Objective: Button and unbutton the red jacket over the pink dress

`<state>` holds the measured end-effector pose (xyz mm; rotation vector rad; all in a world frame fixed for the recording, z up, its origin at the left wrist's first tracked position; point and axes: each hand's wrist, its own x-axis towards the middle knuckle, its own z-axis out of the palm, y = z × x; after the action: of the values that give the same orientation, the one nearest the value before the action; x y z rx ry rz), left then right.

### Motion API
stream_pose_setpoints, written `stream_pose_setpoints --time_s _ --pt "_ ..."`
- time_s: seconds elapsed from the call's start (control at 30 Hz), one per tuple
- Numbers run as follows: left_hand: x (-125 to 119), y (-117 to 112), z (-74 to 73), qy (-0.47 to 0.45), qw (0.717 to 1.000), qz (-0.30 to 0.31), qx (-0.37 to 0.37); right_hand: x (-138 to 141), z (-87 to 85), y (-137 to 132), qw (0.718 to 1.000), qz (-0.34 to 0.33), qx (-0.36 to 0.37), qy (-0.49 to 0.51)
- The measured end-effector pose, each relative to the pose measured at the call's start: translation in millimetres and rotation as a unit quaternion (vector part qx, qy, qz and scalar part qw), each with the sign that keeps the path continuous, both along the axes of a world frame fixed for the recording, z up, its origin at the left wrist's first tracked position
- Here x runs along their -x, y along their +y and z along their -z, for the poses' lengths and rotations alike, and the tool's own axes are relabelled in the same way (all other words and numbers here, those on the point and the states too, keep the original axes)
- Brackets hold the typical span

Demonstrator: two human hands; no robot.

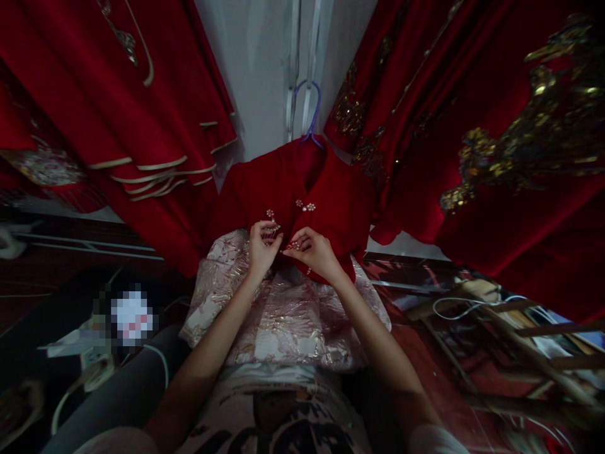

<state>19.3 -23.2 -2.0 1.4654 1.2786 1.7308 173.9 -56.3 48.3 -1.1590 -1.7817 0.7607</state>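
A red jacket hangs in front of me on a purple hanger, its front lying over a shiny pink-and-gold brocade skirt. Flower-shaped bead ornaments decorate the chest. My left hand is closed at the jacket's front, fingertips together beside a beaded piece; what lies in its pinch is hidden. Close on the right, my right hand pinches a small beaded ornament at the front opening. The two hands' fingertips almost meet.
Red garments with pale trim hang at left, and red garments with gold sequins at right. A wooden rack stands low on the right with a white cable. Another white cable lies by my left leg.
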Motion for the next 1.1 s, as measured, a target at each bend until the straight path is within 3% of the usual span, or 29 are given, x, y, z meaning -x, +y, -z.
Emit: stream_pose_setpoints --time_s 0.27,0.57,1.1 --pt "1 26 2.4 -0.054 0.998 0.009 0.002 -3 8.9 23 0.996 0.040 0.013 0.073" --pt "4 34 0.5 -0.094 0.995 0.034 0.001 20 10.6 66 0.996 0.049 -0.027 0.070" --pt "15 31 -2.6 -0.083 0.995 0.043 0.022 37 8.5 67 0.993 0.074 -0.086 0.016"
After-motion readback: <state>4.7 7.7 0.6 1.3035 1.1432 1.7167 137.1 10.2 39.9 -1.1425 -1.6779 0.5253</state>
